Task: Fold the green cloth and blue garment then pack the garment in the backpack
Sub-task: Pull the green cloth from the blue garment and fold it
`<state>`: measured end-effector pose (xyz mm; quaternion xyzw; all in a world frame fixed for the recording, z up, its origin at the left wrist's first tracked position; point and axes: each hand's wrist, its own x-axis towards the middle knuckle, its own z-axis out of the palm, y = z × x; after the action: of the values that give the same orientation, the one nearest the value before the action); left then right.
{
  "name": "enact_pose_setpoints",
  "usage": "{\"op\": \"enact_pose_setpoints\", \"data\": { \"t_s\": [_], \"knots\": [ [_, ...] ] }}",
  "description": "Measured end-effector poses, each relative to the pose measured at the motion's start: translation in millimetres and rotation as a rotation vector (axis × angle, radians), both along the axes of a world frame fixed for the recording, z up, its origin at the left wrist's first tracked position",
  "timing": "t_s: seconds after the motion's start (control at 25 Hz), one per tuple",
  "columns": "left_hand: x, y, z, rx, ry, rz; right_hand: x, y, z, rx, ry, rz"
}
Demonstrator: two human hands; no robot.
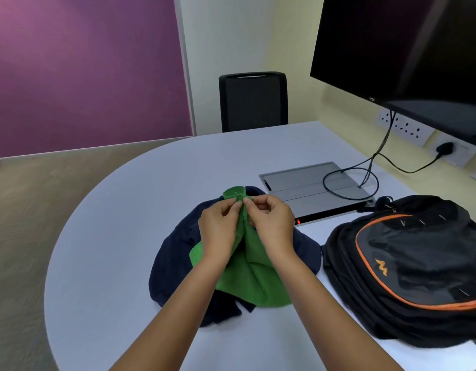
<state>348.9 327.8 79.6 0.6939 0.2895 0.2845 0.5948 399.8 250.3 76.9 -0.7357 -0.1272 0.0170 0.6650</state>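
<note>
Barely begun, I judge: left hand [218,226] and right hand [271,223] pinch the soft green terry cloth [254,279] between their fingers above the crumpled, unfolded dark-blue garment [172,263] mid-table, black orange-trimmed backpack [408,266] waiting at three o'clock.

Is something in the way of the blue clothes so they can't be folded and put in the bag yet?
Yes. The green cloth lies on top of the blue garment, and the left hand and right hand pinch its top edge. The backpack sits beside them on the table, apparently zipped shut.
</note>
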Motion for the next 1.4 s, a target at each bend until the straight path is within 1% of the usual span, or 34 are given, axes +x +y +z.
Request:
{"op": "enact_pose_setpoints", "data": {
  "t_s": [0.08, 0.16, 0.24, 0.28, 0.36, 0.44, 0.52, 0.6, 0.68, 0.8, 0.96, 1.12, 1.24, 1.4],
  "knots": [
    [1, 0, -3, 0.035, 0.009, -0.054, 1, 1, 0, 0.031, 0.028, 0.057],
    [3, 4, -7, 0.065, 0.033, -0.086, 3, 0, -1, 0.062, 0.097, 0.168],
    [4, 7, -9, 0.109, 0.062, -0.08, 5, -2, -1, 0.049, 0.137, 0.252],
    [4, 9, -9, 0.134, 0.073, -0.081, 6, -3, 0, 0.027, 0.12, 0.271],
    [6, 11, -5, 0.147, 0.077, -0.113, 10, -8, 1, -0.065, 0.002, 0.253],
    [6, 10, 0, 0.171, 0.082, -0.169, 15, -12, 6, -0.216, -0.16, 0.24],
    [6, 9, 5, 0.215, 0.061, -0.195, 20, -15, 11, -0.26, -0.237, 0.272],
    [4, 4, 7, 0.244, 0.021, -0.173, 23, -16, 16, -0.2, -0.225, 0.245],
    [2, -1, 4, 0.328, 0.035, -0.148, 24, -17, 21, -0.125, -0.187, 0.201],
    [2, -2, -8, 0.545, 0.194, -0.122, 21, -18, 27, -0.036, -0.183, 0.207],
    [3, 8, -22, 0.638, 0.337, -0.086, 25, -25, 37, 0.154, -0.188, 0.127],
    [-5, 22, -36, 0.662, 0.424, -0.051, 48, -45, 55, 0.339, -0.19, 0.009],
    [-13, 38, -39, 0.656, 0.419, -0.018, 63, -60, 62, 0.428, -0.197, -0.073],
    [-18, 62, -31, 0.647, 0.43, 0.045, 75, -80, 68, 0.563, -0.16, -0.219]
  ]
}}
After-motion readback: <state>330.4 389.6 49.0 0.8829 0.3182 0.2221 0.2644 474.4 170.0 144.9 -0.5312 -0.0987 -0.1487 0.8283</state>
